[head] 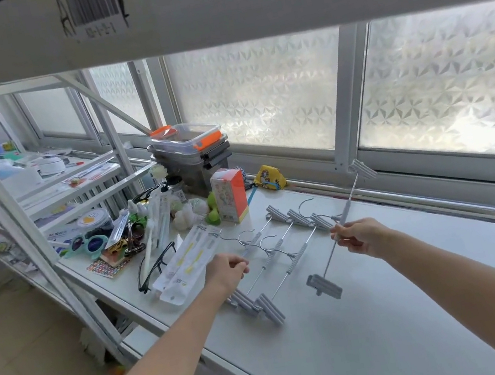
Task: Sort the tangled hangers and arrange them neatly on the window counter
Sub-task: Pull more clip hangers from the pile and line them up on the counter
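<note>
The fingers of the right hand are pressed together around the middle of the rod of a grey clip hanger, pinching it and holding it off the table, right of the frame's centre. This held hanger runs steeply, its long axis going from lower left to upper right: one ribbed clip hangs below the hand just above the table, the other clip points up toward the window frame in the upper right.

The fingers of the left hand are curled in toward the palm, at the centre-left of the frame; whether they pinch the thin wire beside them cannot be told. Just to the right of this hand lie the other hangers, a row of about three lying flat on the table, between the two hands. Their rods lie side by side, nearly parallel, each running from lower left to upper right, with grey clips at both ends and the wire hooks curving toward the upper left.

Just left of the left hand lies a long white packet, with black glasses beside it. Further toward the upper left stand an orange and white carton, a yellow pouch, stacked clear boxes with orange latches, and a white metal rack at the left edge
</note>
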